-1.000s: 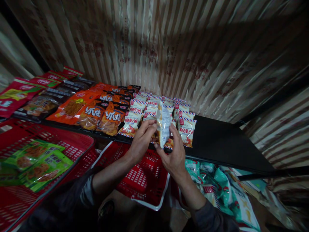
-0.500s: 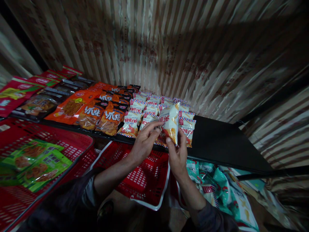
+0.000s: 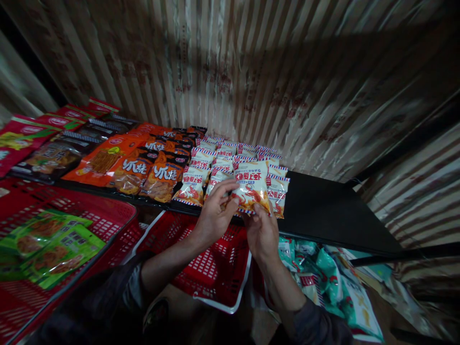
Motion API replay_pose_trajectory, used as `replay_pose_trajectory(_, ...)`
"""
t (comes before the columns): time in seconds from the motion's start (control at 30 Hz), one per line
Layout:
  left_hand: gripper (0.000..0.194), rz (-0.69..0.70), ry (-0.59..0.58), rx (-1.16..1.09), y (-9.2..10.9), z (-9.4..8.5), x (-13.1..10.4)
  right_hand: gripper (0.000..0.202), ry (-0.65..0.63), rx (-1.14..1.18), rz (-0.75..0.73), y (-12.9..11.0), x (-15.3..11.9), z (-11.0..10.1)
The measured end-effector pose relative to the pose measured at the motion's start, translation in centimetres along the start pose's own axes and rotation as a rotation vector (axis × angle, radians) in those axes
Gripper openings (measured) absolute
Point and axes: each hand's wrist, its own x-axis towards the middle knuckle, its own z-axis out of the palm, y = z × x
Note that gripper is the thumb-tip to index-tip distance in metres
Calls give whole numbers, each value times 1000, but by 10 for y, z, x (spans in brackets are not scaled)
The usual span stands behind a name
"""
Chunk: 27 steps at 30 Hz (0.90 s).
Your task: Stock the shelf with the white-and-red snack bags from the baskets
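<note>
Turned since the earlier frame, the white-and-orange pillow-shaped plastic packet [image 3: 251,187] now shows us its printed front squarely. From the head view, our left hand [image 3: 214,213] has its fingers pinching the packet's left edge; our right hand [image 3: 264,235] has its thumb on the lower front and other fingers behind, probably to keep it upright and straight. We hold it at the front edge of the long black shelf [image 3: 323,211], before the rows of matching white packets [image 3: 192,184]; their labels face us, likely for easy reading.

We count 1 packet in our 2 hands, 3 matching ones visible along the front, 2 glossy orange-and-black pouches [image 3: 161,177] beside them, and 2 whole bright-green flat pouches [image 3: 64,254] in the left red perforated plastic basket [image 3: 122,203]. Rows behind overlap too much to count.
</note>
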Motion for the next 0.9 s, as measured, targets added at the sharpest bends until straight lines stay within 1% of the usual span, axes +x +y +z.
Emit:
replay_pose_trajectory(0.07, 22, -35, 32, -24, -1, 0, 1, 46, -28, 7, 9, 1, 1, 0)
replay_pose_trajectory(0.13, 24, -117, 67, -73, -3, 1, 2, 42, -38, 24, 23, 2, 1, 0)
replay_pose_trajectory(0.2, 29, -216, 105, -143, -6, 1, 3, 36, -18, 74, 56, 3, 1, 0)
replay_pose_trajectory(0.3, 34, -322, 166, -277, -8, 2, 5, 26, 31, 147, 125, 6, 0, 0)
replay_pose_trajectory(0.33, 33, -351, 166, -327, -8, 3, 6, 23, 32, 150, 145, 7, -1, -1)
replay_pose_trajectory(0.4, 33, -399, 125, -413, -6, 2, 7, 20, 13, 135, 172, 10, -3, -2)
replay_pose_trajectory(0.5, 35, -416, 68, -452, -4, 0, 11, 19, -26, 124, 182, 14, -6, -4)
replay_pose_trajectory(0.63, 33, -404, 71, -449, -7, -5, 16, 22, -70, 111, 194, 12, -7, -5)
replay_pose_trajectory(0.8, 37, -388, 71, -451, -11, -9, 19, 27, 37, 46, 237, 8, -2, -7)
replay_pose_trajectory(0.9, 42, -391, 44, -395, -12, -10, 17, 31, 9, -5, 250, 8, -2, -9)
